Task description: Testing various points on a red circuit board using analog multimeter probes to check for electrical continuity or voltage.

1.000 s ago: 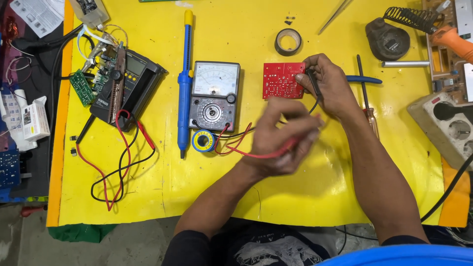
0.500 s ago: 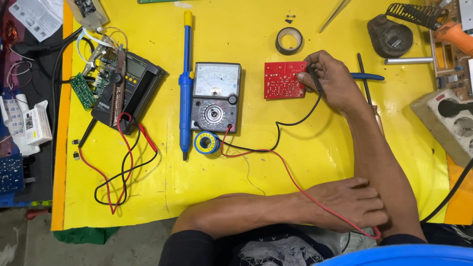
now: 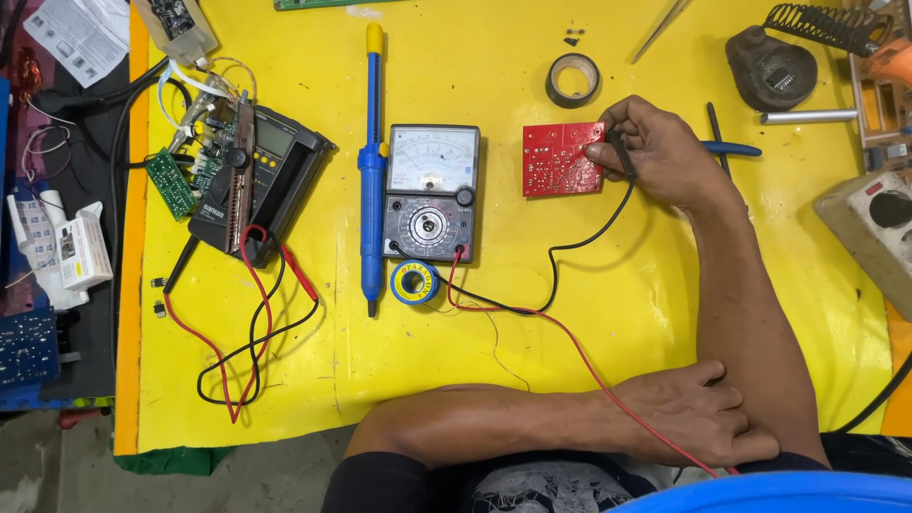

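Observation:
My right hand [image 3: 665, 152] pinches a black test probe [image 3: 622, 157] with its tip against the right edge of a red circuit board [image 3: 560, 160]. The probe's black lead [image 3: 570, 242] runs back to an analog multimeter [image 3: 432, 195] at the middle of the yellow table [image 3: 532, 57]. My left hand [image 3: 703, 418] lies flat at the near table edge beside my right forearm, fingers spread. The red lead [image 3: 570, 347] from the meter passes under it; I see no grip on it.
A blue desoldering pump [image 3: 370, 171] and a solder spool [image 3: 414, 282] sit left of the meter. Further left lies a black digital meter [image 3: 261, 180] with small boards and looped leads. Tape roll [image 3: 573, 80], soldering iron stand [image 3: 774, 62], blue pliers [image 3: 731, 148] and a power strip [image 3: 874, 223] are at the right.
My left hand has pulled back from the middle of the table, where it was at the red lead, to the near edge. My right hand stays on the red board.

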